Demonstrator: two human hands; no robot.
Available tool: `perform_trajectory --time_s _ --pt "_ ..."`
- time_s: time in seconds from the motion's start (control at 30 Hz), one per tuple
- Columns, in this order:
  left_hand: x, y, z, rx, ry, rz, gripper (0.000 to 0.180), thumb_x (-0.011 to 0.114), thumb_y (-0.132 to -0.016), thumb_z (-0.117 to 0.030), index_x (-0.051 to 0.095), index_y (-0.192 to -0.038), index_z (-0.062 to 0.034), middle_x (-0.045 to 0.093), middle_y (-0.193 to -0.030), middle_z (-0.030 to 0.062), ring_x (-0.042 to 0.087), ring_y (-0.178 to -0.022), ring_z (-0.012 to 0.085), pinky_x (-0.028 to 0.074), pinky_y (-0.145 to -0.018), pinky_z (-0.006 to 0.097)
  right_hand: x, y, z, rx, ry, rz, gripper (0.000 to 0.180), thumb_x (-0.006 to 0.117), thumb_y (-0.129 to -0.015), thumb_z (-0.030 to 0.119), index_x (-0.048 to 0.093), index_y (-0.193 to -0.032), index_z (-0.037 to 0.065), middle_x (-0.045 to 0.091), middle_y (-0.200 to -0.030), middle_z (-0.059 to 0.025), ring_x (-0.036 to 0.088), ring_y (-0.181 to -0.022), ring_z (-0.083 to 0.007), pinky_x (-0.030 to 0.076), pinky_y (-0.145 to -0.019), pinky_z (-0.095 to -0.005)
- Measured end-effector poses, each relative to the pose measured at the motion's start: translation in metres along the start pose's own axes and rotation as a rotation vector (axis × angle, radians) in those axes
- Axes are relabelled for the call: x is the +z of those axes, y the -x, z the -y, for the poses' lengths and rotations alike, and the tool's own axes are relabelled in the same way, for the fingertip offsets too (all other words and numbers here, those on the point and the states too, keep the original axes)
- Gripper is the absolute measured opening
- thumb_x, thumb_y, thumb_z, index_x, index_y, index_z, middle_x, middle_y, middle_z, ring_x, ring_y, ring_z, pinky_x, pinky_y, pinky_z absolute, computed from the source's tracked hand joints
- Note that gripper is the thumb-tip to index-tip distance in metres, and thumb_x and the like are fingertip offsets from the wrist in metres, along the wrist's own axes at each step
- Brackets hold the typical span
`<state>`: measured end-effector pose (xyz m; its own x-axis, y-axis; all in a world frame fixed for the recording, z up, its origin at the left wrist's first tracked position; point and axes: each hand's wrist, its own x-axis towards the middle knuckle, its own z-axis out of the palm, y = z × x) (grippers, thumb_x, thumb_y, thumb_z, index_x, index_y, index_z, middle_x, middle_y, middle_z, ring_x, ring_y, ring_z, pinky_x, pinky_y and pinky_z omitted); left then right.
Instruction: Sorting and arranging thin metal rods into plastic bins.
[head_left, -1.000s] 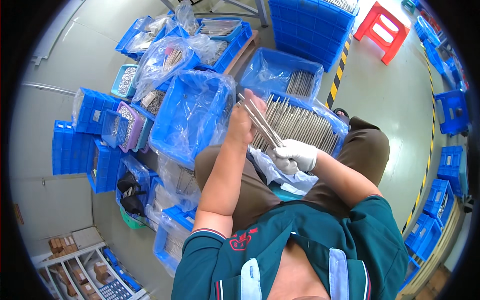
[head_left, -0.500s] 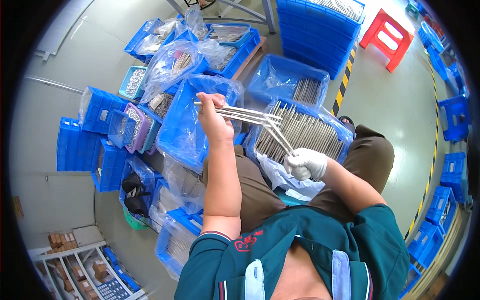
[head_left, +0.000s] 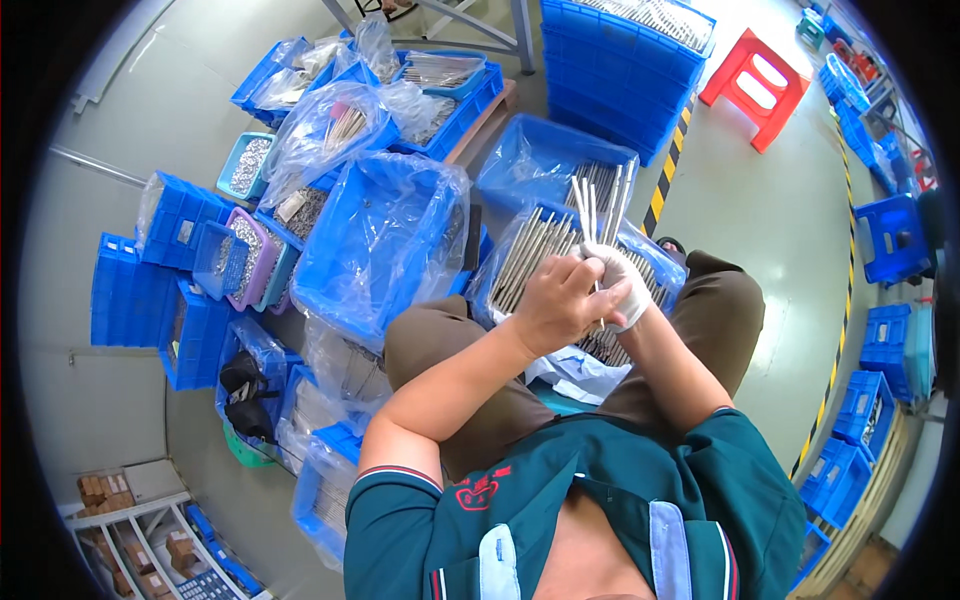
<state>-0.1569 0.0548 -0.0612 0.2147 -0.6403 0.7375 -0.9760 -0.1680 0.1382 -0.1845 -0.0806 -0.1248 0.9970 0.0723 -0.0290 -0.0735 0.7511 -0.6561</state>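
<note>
Several slim metal rods (head_left: 598, 212) stand up out of my gloved right hand (head_left: 626, 285), spread like a narrow fan. The fingers of that hand are closed around their lower part. My bare left hand (head_left: 562, 303) presses against the white glove with its fingers curled; what it pinches, if anything, is hidden. Both hands are over a plastic-lined blue bin (head_left: 484, 300) between my knees. Rows of similar metal rods (head_left: 528, 252) fill this bin, and crumpled white paper (head_left: 578, 376) lies at its near side.
A plastic-lined blue bin (head_left: 335, 275) stands left, and another blue bin (head_left: 510, 165) with rods lies beyond. Small baskets of metal parts (head_left: 245, 165) stand farther left. Tall stacked blue crates (head_left: 620, 85) and a red stool (head_left: 755, 90) are at the back.
My left hand has moved right and nearer, from above the left bin to my right hand. The rods, stretched between both hands before, now point away from me in my right hand.
</note>
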Motion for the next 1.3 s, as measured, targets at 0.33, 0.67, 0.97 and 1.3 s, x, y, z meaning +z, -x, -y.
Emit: perform_trajectory --time_s 0.33,0.67,0.97,1.3 --pt "0.01 0.039 0.041 -1.595 1.286 -0.184 0.02 0.063 -0.086 -0.026 0.057 -0.092 -0.0075 0.048 -0.071 -0.0034 0.044 -0.058 0.0085 0.035 -0.049 0.021 -0.004 -0.001 0.046 -0.078 -0.231 -0.366 0.009 0.057 -0.088 0.013 0.052 -0.086 0.007 0.059 -0.081 -0.0082 0.058 -0.067 -0.0173 0.054 -0.065 -0.038" --pt "0.037 0.004 0.047 -1.523 2.127 -0.689 0.053 0.041 -0.09 -0.054 0.057 -0.081 -0.0049 0.064 -0.091 0.017 0.06 -0.087 0.0327 0.047 -0.081 0.045 0.081 -0.022 0.003 -0.396 0.247 -0.346 0.023 0.063 -0.087 0.023 0.049 -0.081 0.007 0.051 -0.068 -0.0026 0.051 -0.061 -0.0142 0.045 -0.061 -0.0276" --pt "0.058 0.054 0.094 -1.786 1.525 -0.525 0.007 0.056 -0.082 -0.005 0.056 -0.089 -0.0058 0.058 -0.076 0.0088 0.057 -0.067 0.0206 0.046 -0.064 0.031 0.07 -0.026 0.018 0.005 0.351 -0.291 0.023 0.056 -0.092 0.03 0.05 -0.081 0.01 0.042 -0.06 0.0053 0.036 -0.044 -0.0044 0.025 -0.039 -0.0206" --pt "-0.003 0.033 0.095 -1.572 1.581 -0.745 0.01 0.054 -0.091 -0.011 0.052 -0.097 -0.0033 0.061 -0.082 0.0106 0.058 -0.065 0.0175 0.049 -0.058 0.029 0.006 0.001 0.045 0.194 1.067 -0.183 0.03 0.059 -0.088 0.033 0.057 -0.082 0.004 0.049 -0.061 0.0014 0.044 -0.055 -0.006 0.037 -0.052 -0.0236"
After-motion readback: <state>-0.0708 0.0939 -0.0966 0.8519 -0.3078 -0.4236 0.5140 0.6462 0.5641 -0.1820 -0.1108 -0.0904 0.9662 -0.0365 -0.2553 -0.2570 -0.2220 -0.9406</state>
